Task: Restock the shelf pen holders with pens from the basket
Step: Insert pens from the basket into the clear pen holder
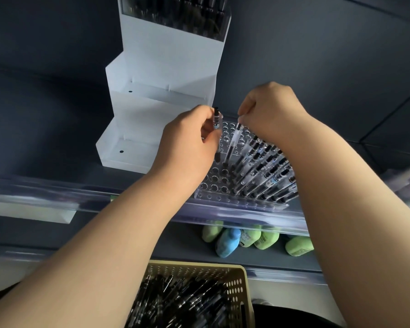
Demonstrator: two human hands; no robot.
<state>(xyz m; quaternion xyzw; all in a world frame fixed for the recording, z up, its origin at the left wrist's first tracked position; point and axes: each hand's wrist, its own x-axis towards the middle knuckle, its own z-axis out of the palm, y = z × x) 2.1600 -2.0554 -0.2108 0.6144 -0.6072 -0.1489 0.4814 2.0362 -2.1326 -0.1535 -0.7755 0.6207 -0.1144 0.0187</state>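
- The fingers [207,134] of the left hand [185,143] curl round a slim pen [216,119], held upright with its tip low over the open holes.
- The right hand [272,110] pinches the top of a second pen [232,143], which leans with its lower end at or in a hole; I cannot tell how deep it sits.
- Both pens are at the pen holder [213,184], a clear, glossy plastic block drilled with a tight grid of round holes. It stands on the shelf [128,178], with filled rows [265,166] on its right side.
- Risk: the holes are small, close and see-through, so a tip could catch a rim or enter a neighbouring hole. The hands work side by side, and a knock could tip the leaning rows.
- The barrels look smooth and partly transparent with black ends, so likely slippery in a light pinch.
- A matt white stepped stand [166,67] rises behind.
- Below, the beige perforated basket [237,278] holds a loose heap of pens.
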